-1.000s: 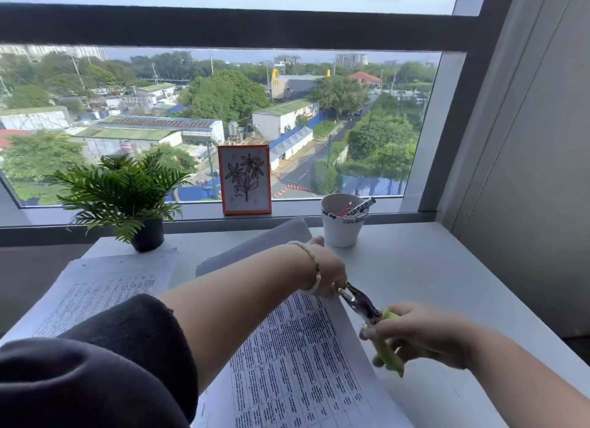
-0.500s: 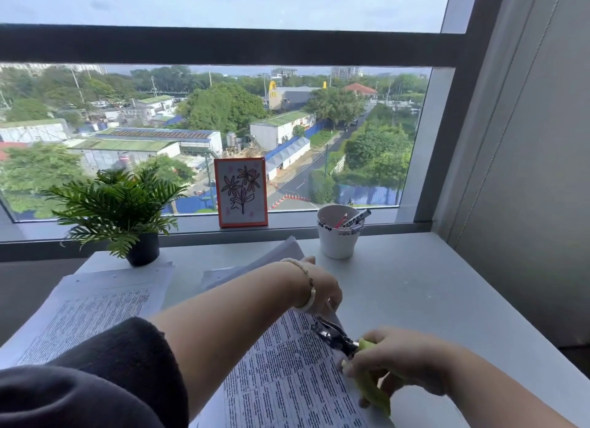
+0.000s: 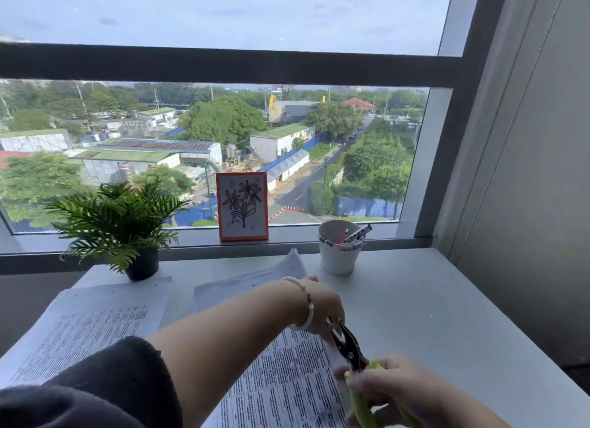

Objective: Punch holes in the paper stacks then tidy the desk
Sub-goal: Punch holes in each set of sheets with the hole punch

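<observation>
- The right hand (image 3: 396,392) is wrapped around the yellow-green handles of a hole punch (image 3: 349,351), low at the near right of the desk (image 3: 431,316).
- The punch's dark metal head points up and to the left, and its tip sits at the right edge of the printed paper stack (image 3: 281,386), close against the left hand (image 3: 322,309).
- Whether the metal tip is biting the sheets or only beside them, I cannot tell from here.
- The left hand reaches across from the left, its arm lying over the stack; it rests on the paper near the stack's right edge, knuckles up, fingers curled under and hidden, so I cannot tell if it pinches the sheets or only presses them.
- A pale bracelet (image 3: 306,303) circles that wrist, and a dark sleeve (image 3: 105,386) is pushed up the forearm.
- A second paper stack (image 3: 86,328) lies flat on the left part of the desk, apart from the first.
- At the desk's far left stands a small potted plant (image 3: 118,223), its dark pot just beyond the second stack.
- A white cup (image 3: 338,252) holding markers stands at the far edge, beyond the left hand.
- A framed flower drawing (image 3: 242,207) leans upright on the window sill between the plant and the cup.
</observation>
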### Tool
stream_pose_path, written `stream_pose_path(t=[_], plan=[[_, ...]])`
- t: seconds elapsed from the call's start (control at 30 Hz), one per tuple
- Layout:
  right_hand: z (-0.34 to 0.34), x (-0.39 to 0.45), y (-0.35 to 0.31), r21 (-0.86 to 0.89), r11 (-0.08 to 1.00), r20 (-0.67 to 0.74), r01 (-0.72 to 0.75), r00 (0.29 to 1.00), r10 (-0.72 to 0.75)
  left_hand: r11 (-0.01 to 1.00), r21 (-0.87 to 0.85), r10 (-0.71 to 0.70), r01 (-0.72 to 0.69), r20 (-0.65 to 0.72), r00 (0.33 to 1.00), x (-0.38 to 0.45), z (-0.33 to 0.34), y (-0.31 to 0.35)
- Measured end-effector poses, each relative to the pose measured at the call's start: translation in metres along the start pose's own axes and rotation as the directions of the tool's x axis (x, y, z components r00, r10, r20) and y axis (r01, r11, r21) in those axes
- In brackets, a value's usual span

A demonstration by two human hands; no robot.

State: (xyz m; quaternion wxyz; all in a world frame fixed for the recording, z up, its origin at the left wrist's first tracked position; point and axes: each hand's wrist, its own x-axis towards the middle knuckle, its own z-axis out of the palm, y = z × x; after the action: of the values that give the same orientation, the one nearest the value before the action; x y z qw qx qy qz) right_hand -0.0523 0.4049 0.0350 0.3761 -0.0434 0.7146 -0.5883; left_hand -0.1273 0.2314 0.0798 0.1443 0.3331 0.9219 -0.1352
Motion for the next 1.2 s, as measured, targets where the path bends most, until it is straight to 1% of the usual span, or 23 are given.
stream_pose_path(t=[0.07,0.13,0.17,0.2,0.23,0.27,0.3,0.33,0.37,0.43,0.47,0.57,0.67,0.77,0.83,0.93,1.03,1.13,1.2], plan=[[-0.003,-0.001,0.003,-0.001,1.0,-0.032,-0.002,0.999,0.002,1.0,-0.002,-0.013,0.013,0.004,1.0,0.001,0.002,-0.004],[-0.009,-0.005,-0.003,-0.018,1.0,-0.115,-0.007,0.993,0.004,0.999,-0.04,-0.016,0.017,0.013,1.0,0.003,0.006,-0.008],[-0.014,-0.006,-0.006,-0.095,0.995,-0.2,0.003,0.98,-0.022,0.998,-0.067,-0.01,0.011,0.016,1.0,0.003,0.007,-0.01],[-0.02,-0.006,-0.008,-0.28,0.96,-0.298,-0.01,0.951,-0.077,0.996,-0.085,-0.002,0.004,0.018,1.0,0.004,0.009,-0.012],[-0.027,-0.007,-0.009,-0.514,0.855,-0.367,-0.069,0.919,-0.146,0.995,-0.097,0.004,-0.002,0.018,1.0,0.004,0.01,-0.012],[-0.029,-0.009,-0.012,-0.713,0.685,-0.391,-0.149,0.896,-0.212,0.995,-0.102,0.005,-0.003,0.02,1.0,0.006,0.011,-0.013],[-0.031,-0.009,-0.013,-0.821,0.536,-0.377,-0.195,0.891,-0.253,0.994,-0.108,-0.001,0.003,0.018,1.0,0.007,0.012,-0.014],[-0.031,-0.009,-0.015,-0.869,0.449,-0.354,-0.209,0.896,-0.267,0.993,-0.114,-0.01,0.013,0.019,1.0,0.008,0.013,-0.014],[-0.03,-0.006,-0.015,-0.892,0.4,-0.336,-0.211,0.902,-0.272,0.993,-0.115,-0.013,0.015,0.022,1.0,0.01,0.012,-0.013],[-0.026,-0.001,-0.017,-0.927,0.316,-0.296,-0.2,0.91,-0.291,0.996,-0.093,0.003,-0.001,0.025,1.0,0.012,0.009,-0.011],[-0.025,0.002,-0.018,-0.936,0.293,-0.283,-0.193,0.91,-0.304,0.996,-0.09,0.011,-0.009,0.022,1.0,0.013,0.008,-0.009],[-0.024,0.009,-0.023,-0.951,0.252,-0.262,-0.181,0.902,-0.342,0.991,-0.133,0.0,0.001,0.01,1.0,0.013,0.008,-0.007],[-0.022,0.018,-0.023,-0.955,0.231,-0.257,-0.187,0.91,-0.326,0.99,-0.139,-0.004,0.005,0.006,1.0,0.013,0.012,-0.006],[-0.021,0.027,-0.018,-0.964,0.17,-0.251,-0.205,0.912,-0.323,0.985,-0.175,0.0,0.001,0.008,1.0,0.013,0.013,-0.005],[-0.021,0.03,-0.018,-0.965,0.151,-0.255,-0.216,0.909,-0.328,0.98,-0.201,0.01,-0.007,0.015,1.0,0.014,0.013,-0.007],[-0.022,0.031,-0.018,-0.965,0.144,-0.253,-0.217,0.912,-0.323,0.978,-0.208,0.027,-0.024,0.013,1.0,0.013,0.012,-0.007],[-0.021,0.032,-0.019,-0.96,0.158,-0.27,-0.23,0.91,-0.314,0.98,-0.195,0.033,-0.023,0.046,0.998,0.013,0.011,-0.004],[-0.022,0.032,-0.018,-0.951,0.177,-0.296,-0.252,0.909,-0.293,0.989,-0.146,0.039,-0.035,0.024,0.999,0.01,0.004,-0.003],[-0.022,0.032,-0.018,-0.948,0.184,-0.303,-0.26,0.916,-0.262,0.996,-0.087,-0.003,0.004,0.013,1.0,0.008,-0.002,-0.002]])
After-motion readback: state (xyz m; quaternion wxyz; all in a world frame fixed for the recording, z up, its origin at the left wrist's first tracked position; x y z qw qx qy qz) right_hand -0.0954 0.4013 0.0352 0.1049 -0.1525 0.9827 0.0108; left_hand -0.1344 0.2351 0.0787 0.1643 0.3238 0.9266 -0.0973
